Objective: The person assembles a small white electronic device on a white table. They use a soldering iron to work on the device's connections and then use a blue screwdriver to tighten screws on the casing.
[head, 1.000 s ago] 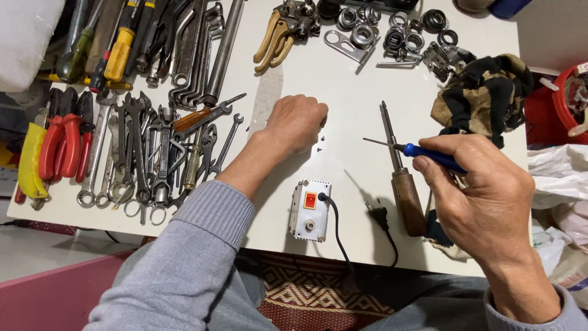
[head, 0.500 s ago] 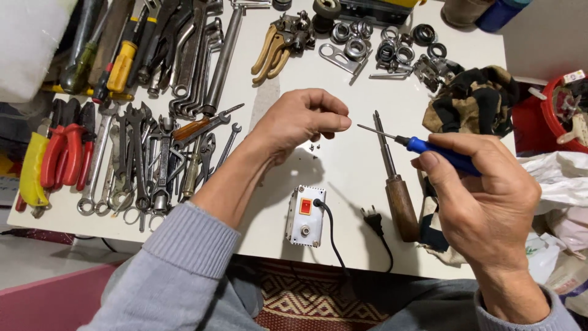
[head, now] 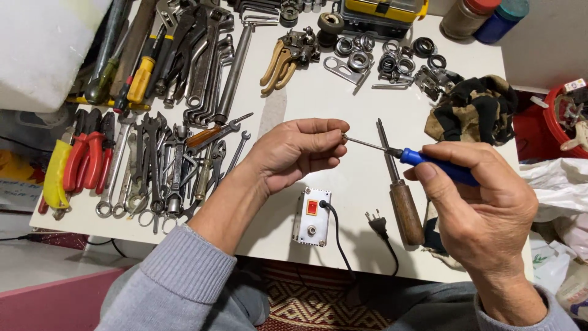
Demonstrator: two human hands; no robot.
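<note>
Right hand (head: 484, 214) grips blue screwdriver (head: 429, 162); its tip meets the closed left hand (head: 300, 153) fingertips above the switch box (head: 311, 216), likely pinching a screw, too small to tell. Best keep shaft steady and seat tip squarely.

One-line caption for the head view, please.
Right hand aims a blue-handled screwdriver at the left hand's fingertips above a tool-strewn white table.

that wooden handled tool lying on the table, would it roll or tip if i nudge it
The wooden-handled tool lies flat on the white table, so tipping seems unlikely. Its handle looks round, so a sideways nudge may roll it. It probably feels stiff and handle-heavy, given the thick wood and thin metal shaft.
</note>
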